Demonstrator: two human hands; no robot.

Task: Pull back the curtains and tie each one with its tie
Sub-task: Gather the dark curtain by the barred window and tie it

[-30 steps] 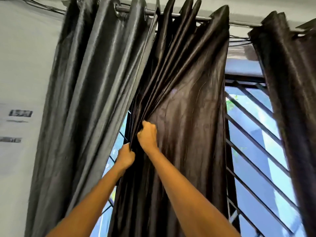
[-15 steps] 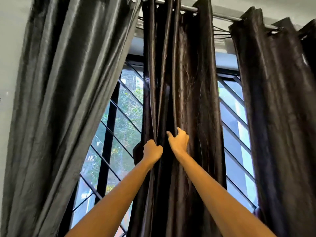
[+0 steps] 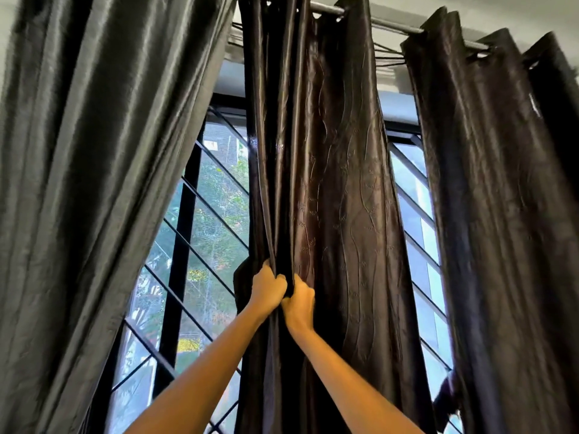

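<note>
Satin-dark middle curtain (image 3: 329,198) has bunched narrower, both my left hand (image 3: 268,289) and right hand (image 3: 299,300) clenched on its folds, window (image 3: 200,245) wider at left, tying unstarted.

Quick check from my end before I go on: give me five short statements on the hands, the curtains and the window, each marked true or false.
1. Both hands grip the middle curtain. True.
2. The left hand hangs free. False: it clutches the folds beside the right hand.
3. Window shows on both sides of that curtain. True.
4. A tie is round the middle curtain. False: none is visible.
5. The rod is bare. False: curtains hang on it.
</note>
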